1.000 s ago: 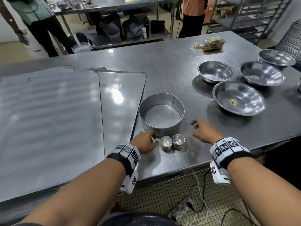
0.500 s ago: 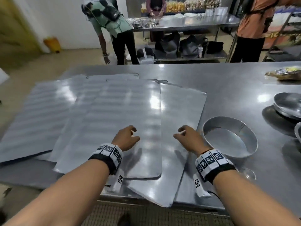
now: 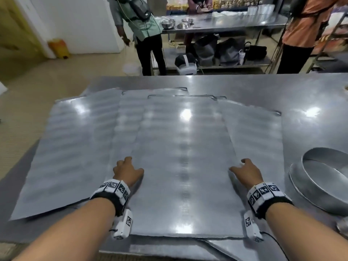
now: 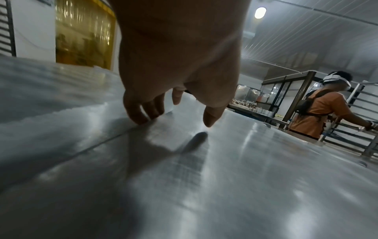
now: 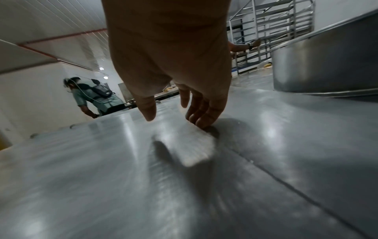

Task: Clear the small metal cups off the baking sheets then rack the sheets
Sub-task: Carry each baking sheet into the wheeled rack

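Steel bench [image 3: 282, 95], overlapping baking sheets [image 3: 184, 157]; my left hand [image 3: 128, 171] and right hand [image 3: 246, 172] spread loose, fingertips at the top sheet's side edges.

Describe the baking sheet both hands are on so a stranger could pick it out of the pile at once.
On the steel table lies a fan of overlapping flat baking sheets, left of the round metal pan. The top baking sheet lies in the middle of the fan. It alone is fully uncovered, with the left hand at its left edge and the right hand at its right.
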